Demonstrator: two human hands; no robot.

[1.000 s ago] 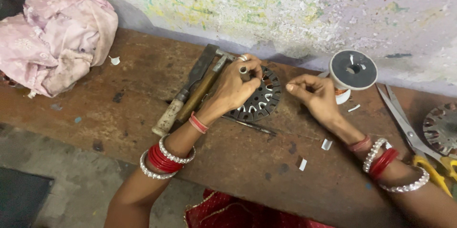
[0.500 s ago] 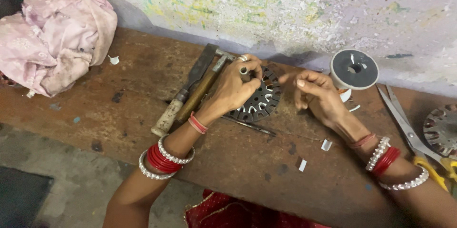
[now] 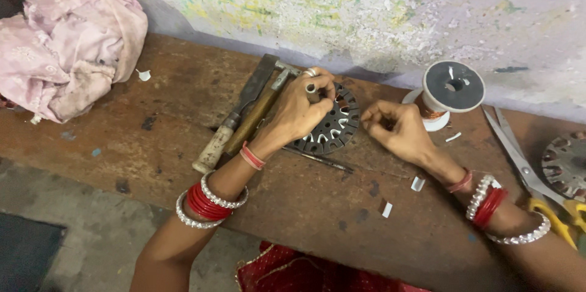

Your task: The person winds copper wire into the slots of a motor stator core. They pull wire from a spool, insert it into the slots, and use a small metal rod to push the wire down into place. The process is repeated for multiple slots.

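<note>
On the old wooden bench [image 3: 183, 103] by the spotty wall, the left hand [image 3: 299, 112] presses curled fingers on the round slotted metal ring [image 3: 329, 127], and the right hand [image 3: 397, 130] pinches something tiny that could slip out.

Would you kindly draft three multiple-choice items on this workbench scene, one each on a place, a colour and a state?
1. Where does the wire spool stand?
A. by the wall, beyond the right hand
B. on the pink cloth
C. on the floor

2. What colour are the handles of the scissors?
A. blue
B. yellow
C. white

3. What is the left hand doing?
A. hanging clear of the bench
B. gripping the hammer
C. resting on the round slotted metal core

Answers: 1 A, the spool sits past the right hand, near the wall. 2 B, yellow loops show at the right edge. 3 C, its fingers lie on the round slotted metal core; the hammer lies untouched.
</note>
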